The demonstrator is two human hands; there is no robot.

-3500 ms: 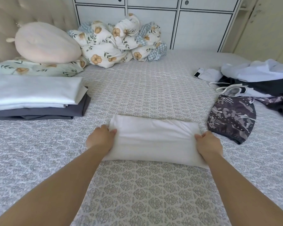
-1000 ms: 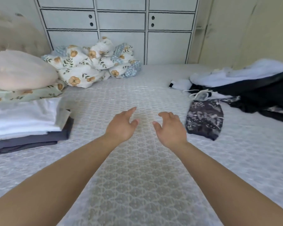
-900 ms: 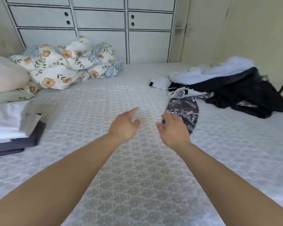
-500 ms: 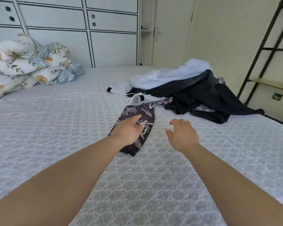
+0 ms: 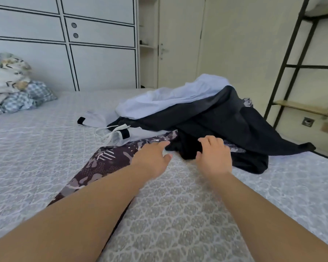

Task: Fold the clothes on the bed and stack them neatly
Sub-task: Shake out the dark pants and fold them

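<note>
At the near edge of the clothes heap, the right hand (image 5: 213, 157) curls its grip over a fold of the dark garment (image 5: 225, 120); whether it has truly closed on the cloth I cannot tell. Beside it the left hand (image 5: 151, 157) reaches flat-fingered, holding nothing, over the patterned shorts (image 5: 104, 163). Behind lies a pale blue shirt (image 5: 169, 99) on the bed (image 5: 36, 148). Everything visible remains unfolded, so plenty of work is left.

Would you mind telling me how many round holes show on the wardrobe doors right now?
2: both on the same upper door panel, the upper hole directly above the lower hole. Other doors run past the picture's edge, so more may be hidden.
</note>
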